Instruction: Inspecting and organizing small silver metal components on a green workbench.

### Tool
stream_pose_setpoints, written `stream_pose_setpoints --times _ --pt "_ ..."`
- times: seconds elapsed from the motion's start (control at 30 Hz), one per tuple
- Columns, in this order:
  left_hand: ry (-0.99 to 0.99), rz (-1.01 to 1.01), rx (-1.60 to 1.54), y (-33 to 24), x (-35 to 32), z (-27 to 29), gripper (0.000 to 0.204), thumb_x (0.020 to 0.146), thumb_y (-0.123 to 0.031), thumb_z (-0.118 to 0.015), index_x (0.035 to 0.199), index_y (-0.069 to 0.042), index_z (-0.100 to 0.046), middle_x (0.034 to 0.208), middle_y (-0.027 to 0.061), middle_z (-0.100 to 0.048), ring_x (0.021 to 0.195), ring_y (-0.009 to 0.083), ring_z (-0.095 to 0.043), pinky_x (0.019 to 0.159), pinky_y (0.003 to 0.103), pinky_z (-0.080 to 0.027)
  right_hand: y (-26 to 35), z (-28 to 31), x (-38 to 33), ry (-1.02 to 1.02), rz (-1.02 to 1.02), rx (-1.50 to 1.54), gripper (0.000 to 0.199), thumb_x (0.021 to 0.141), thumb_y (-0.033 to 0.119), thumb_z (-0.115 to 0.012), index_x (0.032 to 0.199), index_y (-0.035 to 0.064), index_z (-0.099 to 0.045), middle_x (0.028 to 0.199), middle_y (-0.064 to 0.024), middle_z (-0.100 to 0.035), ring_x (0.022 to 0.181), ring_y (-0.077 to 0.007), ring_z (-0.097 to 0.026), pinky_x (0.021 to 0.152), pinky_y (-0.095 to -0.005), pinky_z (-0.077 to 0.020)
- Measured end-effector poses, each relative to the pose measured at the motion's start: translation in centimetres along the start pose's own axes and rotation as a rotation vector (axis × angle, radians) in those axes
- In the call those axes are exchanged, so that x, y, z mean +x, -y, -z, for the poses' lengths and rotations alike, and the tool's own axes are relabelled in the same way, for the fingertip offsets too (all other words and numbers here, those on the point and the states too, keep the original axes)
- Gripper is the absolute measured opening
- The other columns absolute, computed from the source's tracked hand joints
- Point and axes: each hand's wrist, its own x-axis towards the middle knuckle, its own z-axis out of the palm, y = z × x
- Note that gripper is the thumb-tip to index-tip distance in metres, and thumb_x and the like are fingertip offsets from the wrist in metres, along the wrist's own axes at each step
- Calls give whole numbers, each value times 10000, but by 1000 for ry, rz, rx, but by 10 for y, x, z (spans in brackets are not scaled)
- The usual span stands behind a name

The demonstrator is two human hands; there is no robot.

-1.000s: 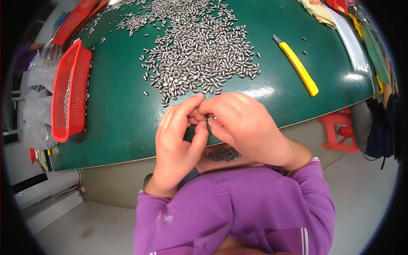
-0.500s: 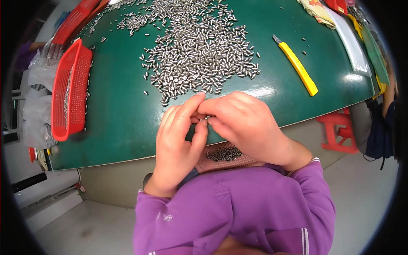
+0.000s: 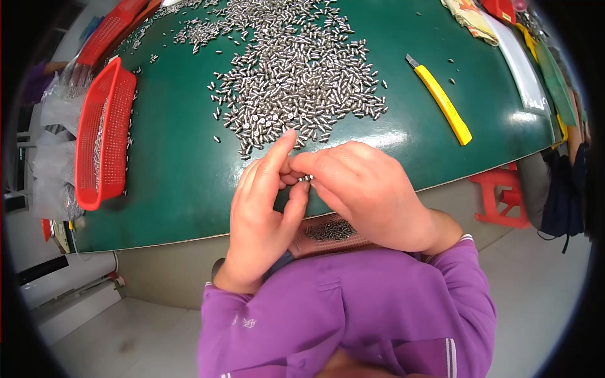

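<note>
Yellow utility knife (image 3: 439, 100) is lying on the green table (image 3: 176, 170), right of the parts pile. Red mesh basket (image 3: 101, 135) is sitting at the table's left edge. Red plastic stool (image 3: 501, 194) is standing on the floor, right.

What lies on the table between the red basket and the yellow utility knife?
In the head view, the heap of small metal pieces spreads over the green table between the red basket and the yellow utility knife.

Left hand (image 3: 263, 214) and right hand (image 3: 364, 189) meet, fingertips pinched together.
</note>
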Motion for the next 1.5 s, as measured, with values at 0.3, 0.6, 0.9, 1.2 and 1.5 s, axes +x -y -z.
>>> stream_pose_setpoints --times 0.3,0.6,0.9,1.2,1.5 --pt "63 19 -78 1 0 3 764 776 143 -637 1501 -7 -449 978 94 -638 900 232 -624 805 362 -538 -4 -2 1 -15 -46 74 379 829 -6 -642 1191 101 -612 994 -46 -670 873 -267 -632 781 -389 -514" --pt "62 -49 -47 1 0 1 735 782 130 -644 1482 -13 -473 944 88 -642 869 236 -617 804 371 -518 -6 1 -2 -8 -58 118 424 795 5 -719 1203 71 -624 1036 -56 -704 928 -271 -683 807 -398 -534" --pt "242 71 -172 -16 -11 24 775 803 52 -732 1516 -22 -439 1046 86 -663 903 233 -605 853 348 -509 -4 33 -16 136 -87 200 262 849 68 -711 1099 64 -631 1006 -111 -677 939 -332 -651 815 -440 -524" --pt "-52 -22 113 -3 18 -12 682 834 104 -653 1482 2 -462 987 113 -620 934 267 -585 876 401 -482 -19 9 9 -105 -73 -205 148 836 57 -699 965 19 -637 910 -125 -594 887 -334 -601 794 -433 -503" --pt "27 -57 -11 -1 17 -10 659 809 119 -665 1437 -11 -516 955 90 -618 888 245 -591 821 369 -508 -14 9 0 -36 -97 -140 164 816 82 -724 922 45 -605 898 -110 -567 837 -319 -571 742 -426 -484"
